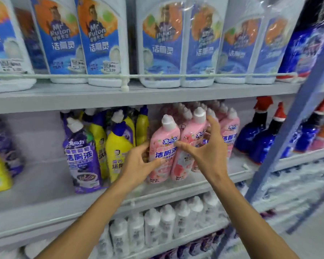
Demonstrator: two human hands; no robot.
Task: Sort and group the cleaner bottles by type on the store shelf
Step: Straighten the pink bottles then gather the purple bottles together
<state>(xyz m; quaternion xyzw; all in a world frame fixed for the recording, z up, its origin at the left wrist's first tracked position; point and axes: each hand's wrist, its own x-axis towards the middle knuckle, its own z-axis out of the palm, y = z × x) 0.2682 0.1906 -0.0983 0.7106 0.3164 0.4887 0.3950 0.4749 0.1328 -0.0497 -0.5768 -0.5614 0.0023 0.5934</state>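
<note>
- Gripping the front pink bottle with the left hand: fingers curled at its left side, thumb lying across the lower label.
- Reaching in with the right hand, spread wide across the second pink bottle; thumb tip touching near the seam between the two, not plainly closed on anything.
- Both at the front edge of the middle shelf, touching each other, just ahead of the other pink bottles packed behind and to the right.
- Pink side seemingly near settled: one colour, one tight cluster.
- Mixed to the left: a purple bottle leaning against yellow bottles, with more purple and yellow at the far left edge, well apart from these.
- Grouped already at the right: blue spray bottles with red triggers, standing together.
- Above, white bottles with blue labels in one row, a dark blue bottle at the right end.
- Judged roughly midway: pink almost done, purple and yellow left to separate.
</note>
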